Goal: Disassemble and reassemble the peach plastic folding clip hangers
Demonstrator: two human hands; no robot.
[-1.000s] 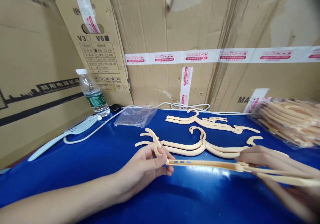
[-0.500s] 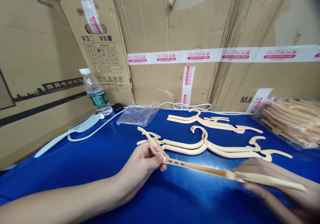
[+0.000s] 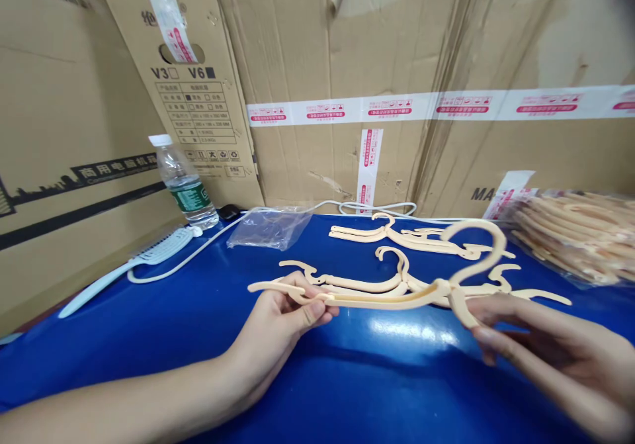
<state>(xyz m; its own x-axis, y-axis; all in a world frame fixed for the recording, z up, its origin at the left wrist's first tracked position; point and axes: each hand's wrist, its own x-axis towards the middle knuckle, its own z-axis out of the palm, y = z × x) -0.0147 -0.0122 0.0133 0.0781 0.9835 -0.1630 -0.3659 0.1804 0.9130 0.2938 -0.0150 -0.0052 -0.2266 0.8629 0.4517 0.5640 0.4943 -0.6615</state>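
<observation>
A cream plastic folding hanger [image 3: 387,300] is held up between my two hands above the blue table. My left hand [image 3: 290,315] pinches its left end, where a small curved arm sticks out past the fingers. Its top hook stands up and curls over near my right hand [image 3: 540,345], whose thumb and fingers grip the short right part just below the hook. Behind the held one lie two more cream hangers [image 3: 362,284] side by side, partly covered by it. Farther back rests another hanger [image 3: 360,234] with a loose small arm near it.
A clear bag of cream hanger parts [image 3: 580,235] lies at the right. At the left are a pale blue hairbrush [image 3: 159,249], a water bottle [image 3: 191,196] and a white cable [image 3: 198,255]. An empty plastic bag [image 3: 268,227] lies near the cardboard wall [image 3: 327,166].
The held hanger has been turned, so its hook now points up and its long arm lies nearer level. My right hand now grips the part below the hook; the view shifted slightly.
</observation>
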